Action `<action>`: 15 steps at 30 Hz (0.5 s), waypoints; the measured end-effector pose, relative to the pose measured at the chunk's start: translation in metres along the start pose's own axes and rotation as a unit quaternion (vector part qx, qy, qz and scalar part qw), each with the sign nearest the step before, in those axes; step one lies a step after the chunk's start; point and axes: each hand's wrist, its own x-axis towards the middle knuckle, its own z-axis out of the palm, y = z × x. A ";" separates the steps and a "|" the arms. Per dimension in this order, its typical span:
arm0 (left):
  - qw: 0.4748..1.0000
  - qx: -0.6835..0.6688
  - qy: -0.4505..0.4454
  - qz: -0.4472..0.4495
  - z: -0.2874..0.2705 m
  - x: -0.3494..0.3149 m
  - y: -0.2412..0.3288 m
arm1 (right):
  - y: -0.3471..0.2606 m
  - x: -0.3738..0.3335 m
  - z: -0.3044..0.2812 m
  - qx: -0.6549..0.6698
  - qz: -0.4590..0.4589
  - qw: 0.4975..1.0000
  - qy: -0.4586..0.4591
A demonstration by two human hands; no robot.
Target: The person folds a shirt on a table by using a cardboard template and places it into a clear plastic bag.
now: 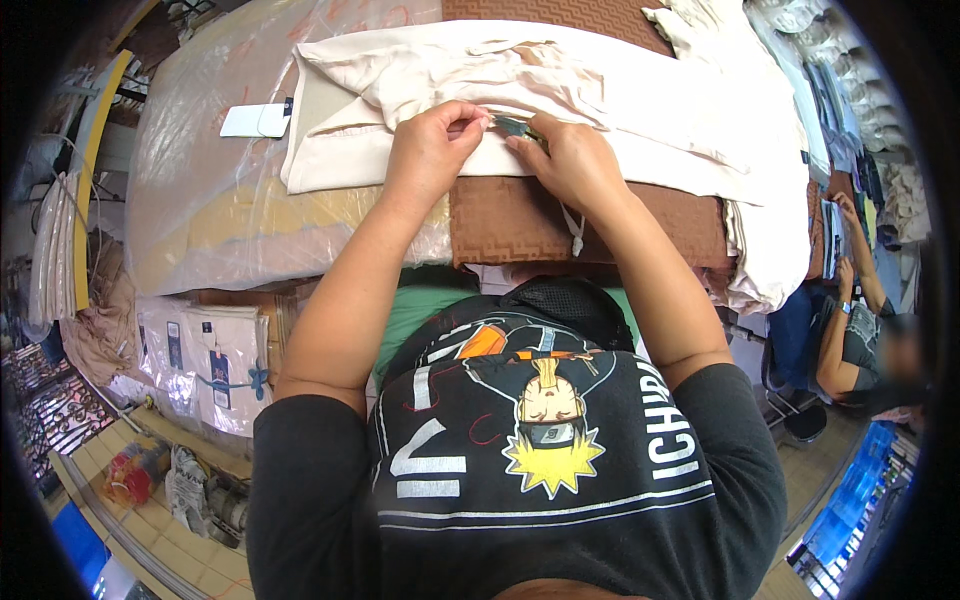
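A cream garment [345, 160], which looks like trousers, lies across the table with its cloth bunched in the middle. Over its near side, my left hand [437, 140] has thumb and forefinger pinched together; whatever is between the tips is too small to make out. In my right hand [580, 160] is a pair of thread snips [514, 126], dark and small, its tip pointing left toward the left fingertips. Below the right wrist a knotted white cord [574, 232] hangs over the brown cloth.
Brown patterned cloth [590, 215] and clear plastic sheeting [200, 200] cover the padded table. A white tag [255, 121] lies left of the garment. Cream clothes [765, 240] drape over the right edge. Folded, tagged garments [230, 370] sit below left. Another person [855, 340] works at far right.
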 end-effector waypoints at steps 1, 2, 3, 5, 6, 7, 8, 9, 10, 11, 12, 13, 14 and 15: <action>1.000 -0.001 -0.001 0.020 -0.002 0.000 -0.002 | 0.002 0.001 0.000 -0.008 -0.005 1.000 0.010; 0.987 0.109 -0.117 -0.017 -0.014 -0.002 0.016 | 0.006 0.000 0.000 -0.013 -0.007 1.000 0.020; 0.947 0.217 -0.231 -0.051 -0.032 -0.005 0.044 | 0.012 -0.004 -0.008 -0.003 0.010 1.000 0.022; 0.876 0.241 -0.414 -0.045 -0.058 -0.025 0.083 | 0.028 -0.016 -0.040 0.023 0.042 0.999 0.022; 0.879 0.218 -0.415 -0.083 -0.065 -0.033 0.098 | 0.040 -0.026 -0.066 0.061 0.081 0.995 0.016; 0.878 0.195 -0.423 -0.111 -0.068 -0.036 0.111 | 0.076 -0.037 -0.080 0.050 0.062 0.991 0.104; 0.844 0.296 -0.428 -0.131 -0.070 -0.033 0.123 | 0.108 -0.049 -0.093 0.123 0.127 0.966 0.187; 0.801 0.391 -0.432 -0.139 -0.067 -0.027 0.129 | 0.136 -0.064 -0.118 0.091 0.187 0.952 0.224; 0.826 0.419 -0.376 -0.034 -0.070 -0.030 0.124 | 0.168 -0.075 -0.142 0.068 0.249 0.930 0.263; 0.845 0.425 -0.315 0.073 -0.069 -0.033 0.122 | 0.213 -0.087 -0.170 0.044 0.247 0.917 0.311; 0.847 0.433 -0.305 0.047 -0.056 -0.034 0.129 | 0.291 -0.106 -0.190 0.159 0.217 0.895 0.356; 0.845 0.452 -0.285 0.007 -0.048 -0.038 0.139 | 0.332 -0.121 -0.210 0.223 0.246 0.869 0.368; 0.842 0.472 -0.258 -0.041 -0.039 -0.041 0.145 | 0.356 -0.133 -0.228 0.220 0.238 0.849 0.418; 0.837 0.485 -0.250 -0.037 -0.030 -0.040 0.148 | 0.384 -0.141 -0.242 0.202 0.239 0.836 0.451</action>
